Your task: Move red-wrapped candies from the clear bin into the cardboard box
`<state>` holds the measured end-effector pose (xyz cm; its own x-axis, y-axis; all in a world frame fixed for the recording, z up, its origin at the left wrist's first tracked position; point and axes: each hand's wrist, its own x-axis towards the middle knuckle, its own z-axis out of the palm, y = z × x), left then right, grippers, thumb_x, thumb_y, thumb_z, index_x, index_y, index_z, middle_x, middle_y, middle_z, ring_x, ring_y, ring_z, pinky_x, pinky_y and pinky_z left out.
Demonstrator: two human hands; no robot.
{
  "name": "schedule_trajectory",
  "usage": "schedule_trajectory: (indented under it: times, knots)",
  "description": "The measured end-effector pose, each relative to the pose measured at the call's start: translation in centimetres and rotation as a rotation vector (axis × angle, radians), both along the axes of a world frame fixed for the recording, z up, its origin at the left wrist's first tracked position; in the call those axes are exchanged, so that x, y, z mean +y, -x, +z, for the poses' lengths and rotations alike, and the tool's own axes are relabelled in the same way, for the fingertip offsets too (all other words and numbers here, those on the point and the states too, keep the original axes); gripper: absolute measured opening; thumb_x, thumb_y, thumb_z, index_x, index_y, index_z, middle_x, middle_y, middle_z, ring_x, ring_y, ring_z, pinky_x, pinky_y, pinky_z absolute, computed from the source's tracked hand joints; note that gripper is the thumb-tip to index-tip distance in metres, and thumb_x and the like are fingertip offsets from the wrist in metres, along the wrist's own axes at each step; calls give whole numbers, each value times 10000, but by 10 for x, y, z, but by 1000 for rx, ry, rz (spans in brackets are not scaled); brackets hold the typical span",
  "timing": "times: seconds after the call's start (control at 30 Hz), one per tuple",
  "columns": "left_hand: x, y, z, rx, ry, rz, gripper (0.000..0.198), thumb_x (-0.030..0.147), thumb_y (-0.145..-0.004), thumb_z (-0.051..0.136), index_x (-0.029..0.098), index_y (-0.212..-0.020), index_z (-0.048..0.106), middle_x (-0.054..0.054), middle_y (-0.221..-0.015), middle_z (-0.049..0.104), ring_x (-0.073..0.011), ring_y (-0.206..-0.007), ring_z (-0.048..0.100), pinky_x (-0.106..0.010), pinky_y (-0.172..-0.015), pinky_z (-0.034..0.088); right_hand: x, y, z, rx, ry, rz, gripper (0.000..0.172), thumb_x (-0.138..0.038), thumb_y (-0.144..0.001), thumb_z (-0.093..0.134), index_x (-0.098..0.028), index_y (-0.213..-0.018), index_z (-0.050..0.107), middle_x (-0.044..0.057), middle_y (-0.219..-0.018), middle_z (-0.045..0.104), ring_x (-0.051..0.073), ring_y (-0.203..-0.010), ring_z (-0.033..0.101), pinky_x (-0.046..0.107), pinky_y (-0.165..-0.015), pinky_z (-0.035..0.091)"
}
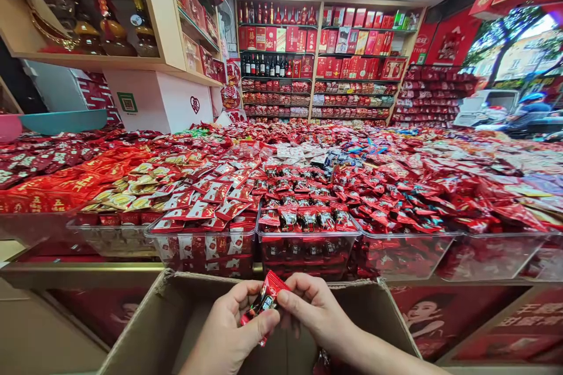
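My left hand is closed on a small wrapped candy in a red and black wrapper with a crimped end. A bit of red wrapper pokes out below my left thumb; whether it is the same candy I cannot tell. My right hand pinches the candy's right edge between thumb and finger. Both hands are over an open cardboard box. Low in the box, partly hidden by my right forearm, lies another red and black packet. Just beyond stands a clear bin of similar-looking wrapped candies.
More clear bins fill the counter side by side, including one of red and white packets and one of red packets. A shelf with bottles and red boxes lines the back wall. At left hangs a wooden cabinet.
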<state>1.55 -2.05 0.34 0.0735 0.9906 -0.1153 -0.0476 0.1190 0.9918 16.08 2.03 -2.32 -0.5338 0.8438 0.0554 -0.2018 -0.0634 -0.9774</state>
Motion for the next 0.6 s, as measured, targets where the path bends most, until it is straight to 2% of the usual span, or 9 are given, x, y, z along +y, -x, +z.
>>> schedule_trajectory:
  times: [0.27,0.43,0.6]
  knots:
    - [1,2,-3,22,-47,-65,306,219,-660,678,168,-949,592,10,-716,652,-113,-622,542,-207,-584,437,0,-2,-1,-3,-8,-47,375,-485,-673,567,-122,-653,472,4,-531,552,63,-417,490,145,-344,328]
    - [3,7,-6,-20,-26,-63,349,206,-705,631,131,-1031,535,-12,-642,671,-129,-603,581,-220,-549,447,7,-6,-2,-22,-84,-130,358,-473,-711,531,-116,-697,507,-20,-469,518,47,-353,420,151,-322,323]
    - [5,6,-6,-29,5,-52,416,225,-694,640,119,-1075,510,-24,-625,683,-141,-598,611,-227,-542,463,9,-8,2,24,-42,-113,354,-469,-714,530,-117,-693,497,-18,-484,515,64,-402,468,149,-334,342]
